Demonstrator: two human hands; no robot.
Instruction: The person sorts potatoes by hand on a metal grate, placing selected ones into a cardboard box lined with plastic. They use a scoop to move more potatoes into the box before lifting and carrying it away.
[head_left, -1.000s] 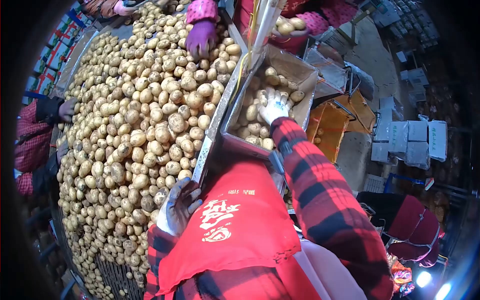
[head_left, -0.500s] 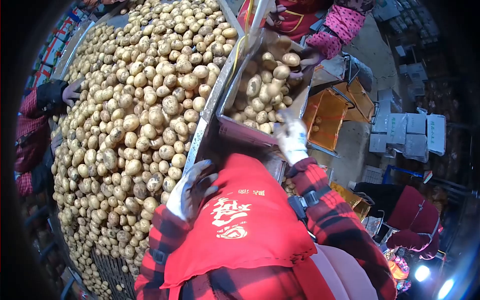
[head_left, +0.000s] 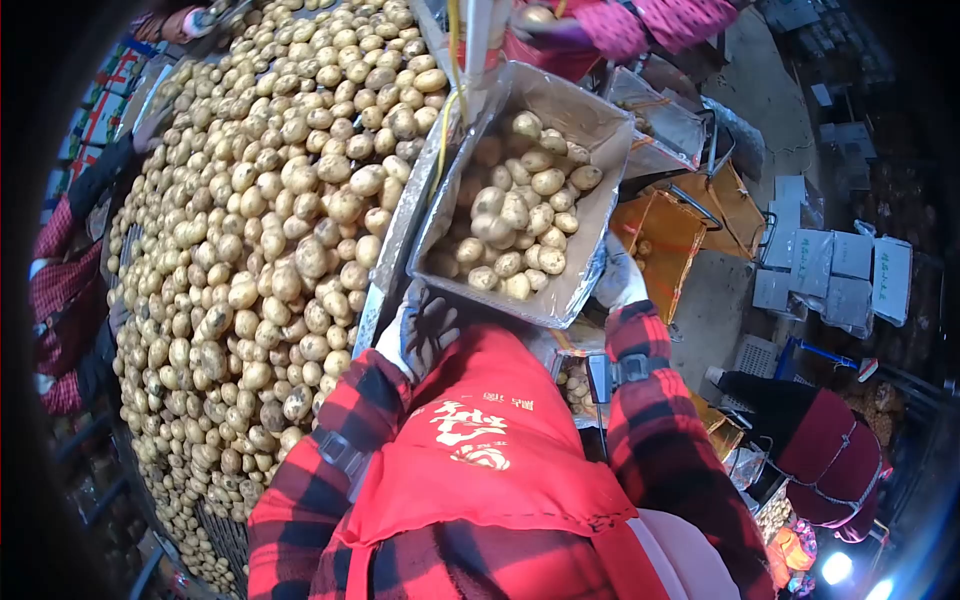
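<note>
1. Sorting table (head_left: 393,250) left of the cardboard box (head_left: 565,100) lies heaped with loose potatoes (head_left: 280,220);
2. boxed potatoes (head_left: 515,215) fill it part-way, its walls showing above them;
3. left hand (head_left: 420,330), fingers spread, sits at the box's near-left corner; right hand (head_left: 618,280) is against its near-right side, grip unclear.

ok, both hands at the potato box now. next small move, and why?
Probably grip the near corners firmly before shifting anything. The left hand lies with fingers spread at the near-left corner of the box, the right hand against its near-right edge, and whether either really grips is unclear. The box is full of potatoes, so it likely handles heavy.
</note>
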